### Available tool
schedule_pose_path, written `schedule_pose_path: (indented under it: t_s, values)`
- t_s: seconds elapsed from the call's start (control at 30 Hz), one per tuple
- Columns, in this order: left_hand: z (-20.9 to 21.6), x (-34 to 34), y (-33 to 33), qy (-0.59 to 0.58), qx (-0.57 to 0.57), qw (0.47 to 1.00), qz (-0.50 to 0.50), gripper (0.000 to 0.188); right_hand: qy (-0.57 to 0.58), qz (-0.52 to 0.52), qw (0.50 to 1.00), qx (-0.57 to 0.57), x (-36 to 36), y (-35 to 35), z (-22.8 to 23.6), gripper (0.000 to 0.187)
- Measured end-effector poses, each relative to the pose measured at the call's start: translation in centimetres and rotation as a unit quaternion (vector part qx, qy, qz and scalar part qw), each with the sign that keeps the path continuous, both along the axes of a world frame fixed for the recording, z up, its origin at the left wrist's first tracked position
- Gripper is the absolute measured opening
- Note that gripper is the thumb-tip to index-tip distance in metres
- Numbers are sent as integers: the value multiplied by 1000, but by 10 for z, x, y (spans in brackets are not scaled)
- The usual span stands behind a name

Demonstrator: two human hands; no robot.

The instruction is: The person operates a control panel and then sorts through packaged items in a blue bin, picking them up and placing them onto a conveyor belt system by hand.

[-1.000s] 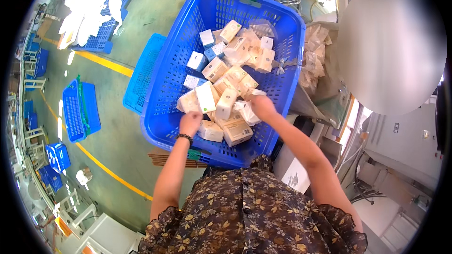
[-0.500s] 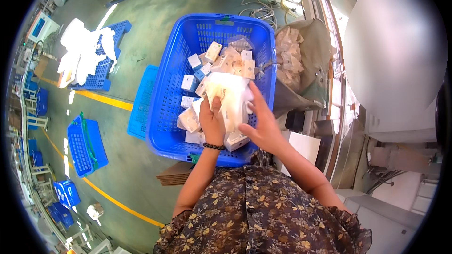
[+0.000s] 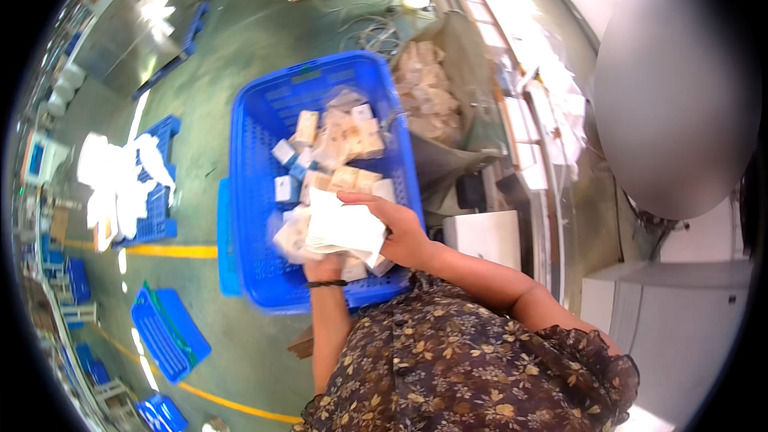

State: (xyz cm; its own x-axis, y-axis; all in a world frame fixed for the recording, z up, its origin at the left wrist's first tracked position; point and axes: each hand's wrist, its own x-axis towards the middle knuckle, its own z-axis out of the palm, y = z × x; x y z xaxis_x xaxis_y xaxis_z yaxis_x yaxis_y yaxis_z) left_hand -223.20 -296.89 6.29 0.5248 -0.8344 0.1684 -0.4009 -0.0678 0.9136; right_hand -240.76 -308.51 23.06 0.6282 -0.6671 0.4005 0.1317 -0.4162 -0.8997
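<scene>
A stack of thin white sheets, like folded tissues (image 3: 346,228), is held over the basket by my right hand (image 3: 404,232). The thumb lies along its top edge and the other fingers are partly hidden. My left hand (image 3: 322,266), with a dark beaded bracelet at the wrist, is just below the stack. Its fingers are blurred and mostly hidden. Beside it a crumpled beige-white plastic wrapper (image 3: 291,237) is smeared by motion. The blue basket (image 3: 248,260) beneath holds several small cartons (image 3: 306,126) and clear-wrapped packs (image 3: 340,138).
Right of the basket hangs a grey-green sack (image 3: 458,72) full of beige wrappers (image 3: 428,96). A white box (image 3: 482,242) stands near my right forearm. Another blue crate (image 3: 170,334) and a blue pallet (image 3: 160,220) with white material on it are on the floor to the left.
My right hand was spread open beside a wrapped white bundle; now it grips the bare white stack. My left hand has gone lower, beneath it. The whole view has shifted.
</scene>
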Motion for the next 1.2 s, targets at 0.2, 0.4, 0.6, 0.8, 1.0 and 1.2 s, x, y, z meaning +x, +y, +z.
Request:
schedule_pose_path:
  t_s: [0.2,0.4,0.6,0.8,1.0,1.2]
  values:
    - [25,-4,-39,537,-101,825,146,38,-133,-419,881,-173,-143,-160,97,57]
    - [63,-78,-247,233,-60,970,-37,33,159,-659,600,-424,-330,-397,101,69]
    - [23,-134,-381,-283,212,932,-76,68,441,-461,709,-300,-328,-463,0,68]
    - [30,-80,-217,-303,-26,952,20,35,411,-248,798,-364,-226,-276,23,43]
    - [-95,49,-65,-51,529,804,267,111,308,-139,929,-151,-142,-172,2,32]
    - [-90,66,-33,556,-31,769,315,62,321,167,926,-110,-31,-109,-27,22]
